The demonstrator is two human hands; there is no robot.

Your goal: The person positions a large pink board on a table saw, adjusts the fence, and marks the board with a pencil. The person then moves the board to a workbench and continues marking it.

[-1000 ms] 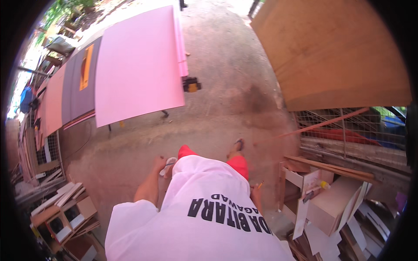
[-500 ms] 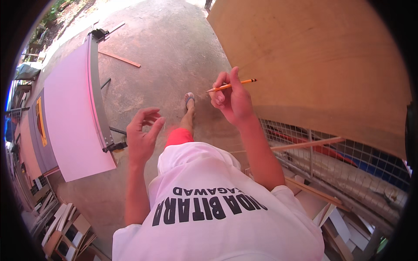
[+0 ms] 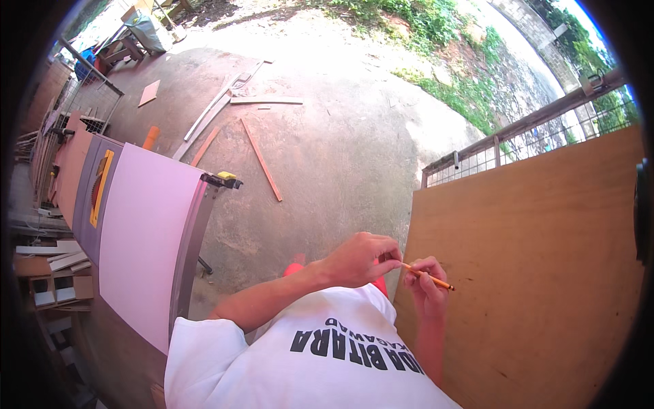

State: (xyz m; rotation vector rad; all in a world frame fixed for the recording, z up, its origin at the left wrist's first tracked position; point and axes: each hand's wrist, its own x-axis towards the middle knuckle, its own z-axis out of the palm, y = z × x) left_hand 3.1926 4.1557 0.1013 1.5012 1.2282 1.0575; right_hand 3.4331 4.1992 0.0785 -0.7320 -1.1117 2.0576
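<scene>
A yellow-orange pencil [image 3: 439, 281] slants between my two hands, in front of my shirt. My right hand [image 3: 428, 290] grips it around the middle, its dark end sticking out to the right. My left hand [image 3: 357, 260] reaches across my body from the left, thumb and fingers pinched together at the pencil's pointed end, so the tip itself is hidden. Just beyond my right hand stands a large brown plywood sheet [image 3: 531, 259]. To my left, a table saw with a yellow insert [image 3: 102, 187] around its blade carries a pale pinkish-white panel [image 3: 146, 225].
A grey fence rail [image 3: 187, 262] runs along the saw's near side, with a black and yellow clamp end [image 3: 223, 180]. Wood strips [image 3: 261, 160] lie on the concrete floor [image 3: 327, 170]. Wood offcuts [image 3: 65, 273] are piled at far left. A wire-mesh gate [image 3: 518, 146] stands behind the plywood.
My view has swung up and to the right. My hands, apart before, have come together at the pencil; the left has crossed rightward and closed at its tip. The right hand still holds it.
</scene>
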